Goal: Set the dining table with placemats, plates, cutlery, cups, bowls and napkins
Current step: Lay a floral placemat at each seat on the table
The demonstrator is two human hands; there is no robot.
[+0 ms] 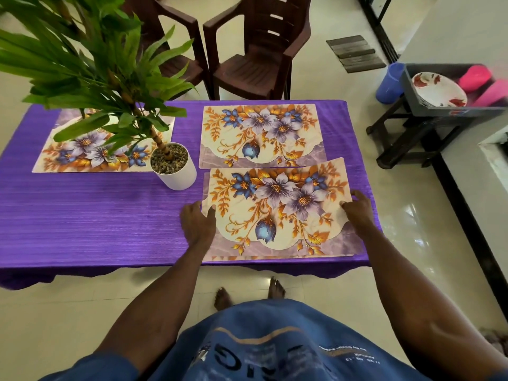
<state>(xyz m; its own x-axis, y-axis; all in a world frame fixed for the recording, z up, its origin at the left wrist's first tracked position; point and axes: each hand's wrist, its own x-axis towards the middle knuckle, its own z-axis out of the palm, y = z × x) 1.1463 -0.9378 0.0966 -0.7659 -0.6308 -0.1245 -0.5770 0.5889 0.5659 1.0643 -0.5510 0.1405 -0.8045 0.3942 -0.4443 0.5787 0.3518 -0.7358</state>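
Near floral placemat: held at the near right part of the table, tilted slightly, its far edge just overlapping the mat beyond; another mat's edge shows under it along the near and left sides. Left hand: pinches the mat's left edge, thumb on top, fingers curled under. Right hand: grips the right edge, fingers curled over the border. Far right placemat: flat, same flower print. Left placemat: flat at the far left, partly hidden by leaves. Purple tablecloth: covers the whole table. White pot: filled with pebbles, holds a green leafy plant, stands between the left mat and the right pair. Two brown plastic chairs: beyond the table. Dark crate: on a low stand to the right, holding a stack of white plates with red print and pink cups. Blue cup: just beside the crate.
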